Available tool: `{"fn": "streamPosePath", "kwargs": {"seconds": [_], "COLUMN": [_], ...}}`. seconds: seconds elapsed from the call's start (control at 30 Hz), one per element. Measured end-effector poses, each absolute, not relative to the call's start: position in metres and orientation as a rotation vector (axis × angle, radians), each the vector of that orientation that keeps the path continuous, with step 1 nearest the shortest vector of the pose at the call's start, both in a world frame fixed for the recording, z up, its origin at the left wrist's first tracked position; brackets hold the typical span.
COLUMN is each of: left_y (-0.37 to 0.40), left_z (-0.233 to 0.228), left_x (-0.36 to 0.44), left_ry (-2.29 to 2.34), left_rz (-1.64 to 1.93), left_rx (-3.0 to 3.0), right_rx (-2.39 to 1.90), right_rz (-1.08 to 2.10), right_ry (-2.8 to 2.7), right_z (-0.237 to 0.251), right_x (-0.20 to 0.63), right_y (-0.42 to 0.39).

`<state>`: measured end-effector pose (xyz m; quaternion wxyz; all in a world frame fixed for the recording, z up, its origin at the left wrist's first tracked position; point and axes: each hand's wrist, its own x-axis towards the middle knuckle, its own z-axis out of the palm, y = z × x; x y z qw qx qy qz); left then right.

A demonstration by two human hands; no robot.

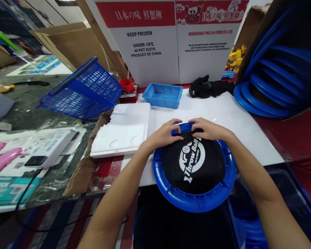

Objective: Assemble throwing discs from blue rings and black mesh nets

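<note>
Blue plastic rings the disc (194, 202) nearest the person, its black mesh (194, 166) printed with white lettering that runs from about seven o'clock up to one o'clock. Both hands sit at the twelve o'clock edge of that rim: the left hand (163, 135) and the right hand (209, 129) curl their fingers narrowly over the mesh edge, thumbs tucked beneath, pinching it against the frame, equally near, almost touching each other. At ten o'clock lies a white foam tray (124, 129); farther, at eleven o'clock, a small blue bin (162, 95), and at two o'clock stacked blue hoops (269, 86).
</note>
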<state>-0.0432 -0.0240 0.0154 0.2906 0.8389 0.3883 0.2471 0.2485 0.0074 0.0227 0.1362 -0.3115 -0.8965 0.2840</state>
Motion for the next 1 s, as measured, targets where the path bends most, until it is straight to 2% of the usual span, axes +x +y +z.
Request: {"fn": "streamPosePath", "kwargs": {"seconds": [0.27,0.53,1.0], "left_y": [-0.023,-0.027,-0.025], "left_z": [0.027,0.029,0.018], "left_x": [-0.051,-0.042,-0.037], "left_ry": [1.209,1.096,1.226], "left_rz": [0.580,0.576,0.638], "left_rx": [2.080,2.136,1.964], "right_rx": [-0.882,-0.896,-0.917], "right_rz": [1.019,0.989,1.099], "right_ry": [-2.400,-2.350,-2.299], "right_z": [0.028,0.025,0.015], "right_x": [0.267,0.263,0.261], "right_y": [0.013,0.011,0.022]}}
